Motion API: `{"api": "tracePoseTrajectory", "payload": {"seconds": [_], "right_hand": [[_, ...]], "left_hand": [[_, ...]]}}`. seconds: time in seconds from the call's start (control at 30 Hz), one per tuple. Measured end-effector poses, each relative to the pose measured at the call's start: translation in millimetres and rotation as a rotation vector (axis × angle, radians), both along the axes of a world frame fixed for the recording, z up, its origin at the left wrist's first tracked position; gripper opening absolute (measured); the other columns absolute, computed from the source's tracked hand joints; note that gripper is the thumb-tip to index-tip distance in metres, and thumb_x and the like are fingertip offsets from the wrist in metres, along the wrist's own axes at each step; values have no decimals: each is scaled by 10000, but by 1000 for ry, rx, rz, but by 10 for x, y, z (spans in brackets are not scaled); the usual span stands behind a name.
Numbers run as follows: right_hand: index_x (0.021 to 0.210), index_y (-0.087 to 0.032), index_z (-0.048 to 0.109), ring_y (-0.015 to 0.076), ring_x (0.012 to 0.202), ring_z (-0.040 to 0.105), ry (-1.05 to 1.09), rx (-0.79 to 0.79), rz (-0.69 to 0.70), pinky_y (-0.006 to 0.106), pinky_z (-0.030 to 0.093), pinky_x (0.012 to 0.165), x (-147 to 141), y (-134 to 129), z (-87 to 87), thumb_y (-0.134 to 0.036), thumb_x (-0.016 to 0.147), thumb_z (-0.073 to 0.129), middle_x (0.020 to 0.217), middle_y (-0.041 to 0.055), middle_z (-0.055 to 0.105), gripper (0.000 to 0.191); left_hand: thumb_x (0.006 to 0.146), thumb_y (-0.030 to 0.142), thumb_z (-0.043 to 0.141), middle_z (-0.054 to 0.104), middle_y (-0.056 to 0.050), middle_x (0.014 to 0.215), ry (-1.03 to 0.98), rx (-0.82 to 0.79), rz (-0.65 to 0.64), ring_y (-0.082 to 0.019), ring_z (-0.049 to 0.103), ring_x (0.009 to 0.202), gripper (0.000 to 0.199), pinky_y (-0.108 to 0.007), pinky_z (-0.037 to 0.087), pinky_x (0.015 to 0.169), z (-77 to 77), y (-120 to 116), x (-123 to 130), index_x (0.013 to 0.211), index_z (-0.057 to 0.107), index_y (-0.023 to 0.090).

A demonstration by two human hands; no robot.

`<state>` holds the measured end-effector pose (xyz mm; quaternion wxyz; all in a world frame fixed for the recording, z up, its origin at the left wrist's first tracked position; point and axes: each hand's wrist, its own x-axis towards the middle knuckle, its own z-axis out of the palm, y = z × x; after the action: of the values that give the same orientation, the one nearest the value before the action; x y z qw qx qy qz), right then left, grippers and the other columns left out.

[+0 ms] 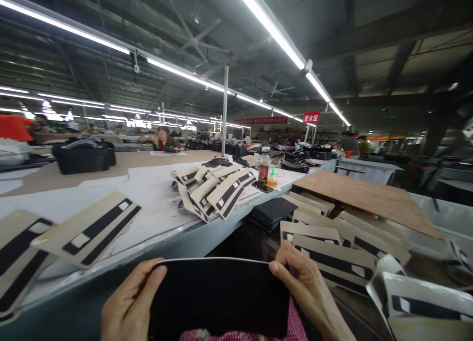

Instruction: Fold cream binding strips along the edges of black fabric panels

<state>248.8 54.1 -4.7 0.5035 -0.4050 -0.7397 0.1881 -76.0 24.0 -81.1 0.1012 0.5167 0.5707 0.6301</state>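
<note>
A black rectangular panel (pixel 219 296) with a thin pale top edge is held up at the bottom centre. My left hand (pixel 135 296) pinches its upper left corner, thumb on the near face. At the upper right corner my right hand (pixel 305 284) grips it the same way. Beige pieces with black strips and small white patches lie in a pile (pixel 218 186) on the white table, and more (pixel 332 252) lie to the right. Two others (pixel 92 227) rest at the left.
A stack of black sheets (pixel 273 213) sits beyond my right hand. A bottle (pixel 263 169) and a green-tipped glue bottle (pixel 272 178) stand on the white table (pixel 148 198). A brown board (pixel 369 198) lies at right; a black case (pixel 84 156) stands far left.
</note>
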Motion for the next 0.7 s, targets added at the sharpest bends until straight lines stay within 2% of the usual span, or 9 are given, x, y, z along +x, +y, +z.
{"api": "tracePoseTrajectory", "payload": {"seconds": [0.1,0.17,0.3,0.33,0.47,0.5,0.57,0.63,0.7], "right_hand": [[787,-232,764,186,684,630,-196,55,119,285,458,611,-61,17,6,-464,1010,614,754,30,670,355],[904,-245,795,186,693,658,-298,105,211,278,469,611,-130,16,16,-456,1038,577,758,33,702,332],[663,-200,699,145,564,599,-330,146,159,267,416,538,-273,7,22,-491,1050,541,628,11,642,509],[669,-198,698,144,568,601,-330,143,150,266,419,543,-309,0,31,-504,1047,539,637,13,651,512],[1065,-203,756,179,782,698,-315,104,326,258,501,688,-503,-43,87,-548,1053,489,884,60,755,437],[1073,-196,747,179,791,697,-300,107,365,256,501,697,-562,-50,91,-556,1060,461,887,64,751,460],[894,-187,725,160,689,646,-261,147,363,250,464,631,-669,-52,73,-563,1075,416,768,43,702,519],[718,-193,640,137,587,558,-220,181,285,250,401,562,-745,-43,25,-579,1070,416,655,12,619,569],[645,-195,574,121,553,499,-192,168,224,252,354,533,-785,-38,-34,-624,1050,426,616,-4,568,608]], "left_hand": [[878,517,729,795,46,861,-112,-42,-43,-141,756,829,292,-96,559,767,218,-72,149,952,787,240],[869,527,724,780,49,814,-88,-12,-80,-128,745,760,293,-89,551,718,296,-105,205,903,797,245],[910,485,690,781,51,811,39,25,-102,-114,740,717,256,-79,539,694,349,-136,269,911,801,254],[926,471,675,777,52,796,66,26,-122,-114,739,701,249,-83,542,679,360,-137,291,916,798,254],[978,365,624,755,55,760,210,49,-266,-115,747,691,193,-96,547,655,418,-122,456,920,768,251],[981,331,623,756,54,770,248,75,-295,-115,755,712,166,-97,551,679,429,-114,509,931,760,252],[981,278,624,760,53,785,305,128,-320,-109,763,735,128,-98,555,719,440,-93,602,961,748,254],[995,255,604,764,46,792,336,164,-315,-101,756,717,138,-103,558,736,433,-72,658,979,741,248],[1013,255,571,778,31,810,365,165,-319,-103,754,713,171,-110,564,739,399,-57,674,988,739,241]]}}
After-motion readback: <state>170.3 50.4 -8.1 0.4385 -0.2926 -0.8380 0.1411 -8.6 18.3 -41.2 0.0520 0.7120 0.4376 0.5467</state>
